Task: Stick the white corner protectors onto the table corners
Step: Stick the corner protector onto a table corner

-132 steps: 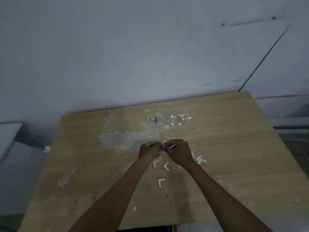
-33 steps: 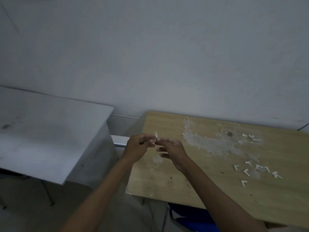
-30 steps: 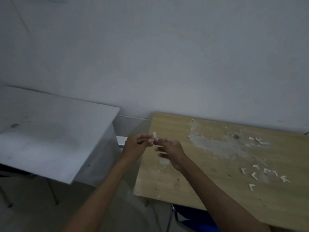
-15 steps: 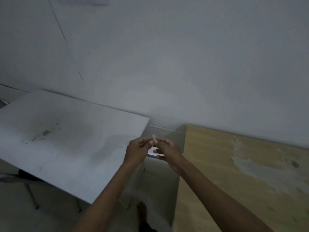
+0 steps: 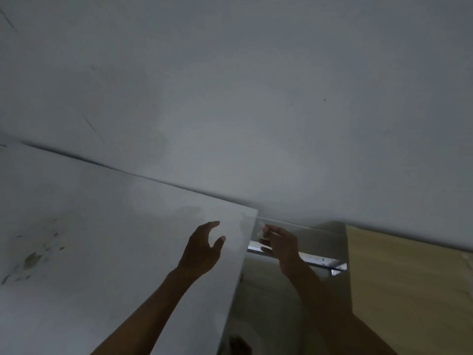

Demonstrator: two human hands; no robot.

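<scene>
A small white corner protector (image 5: 261,229) is pinched in the fingertips of my right hand (image 5: 280,245), just right of the far right corner (image 5: 252,212) of the white table (image 5: 102,239). My left hand (image 5: 203,249) hovers over that table's right edge with its fingers spread and relaxed, holding nothing. The protector is dim and partly hidden by my fingers.
The wooden table (image 5: 409,290) lies at the right, with a gap (image 5: 268,290) between it and the white table. A pale wall (image 5: 256,98) rises right behind both tables. A metal rail (image 5: 317,261) crosses the gap.
The view has swung left, from the wooden table to the white one. My left hand let go of the protector and opened; my right hand keeps it, near the white table's corner.
</scene>
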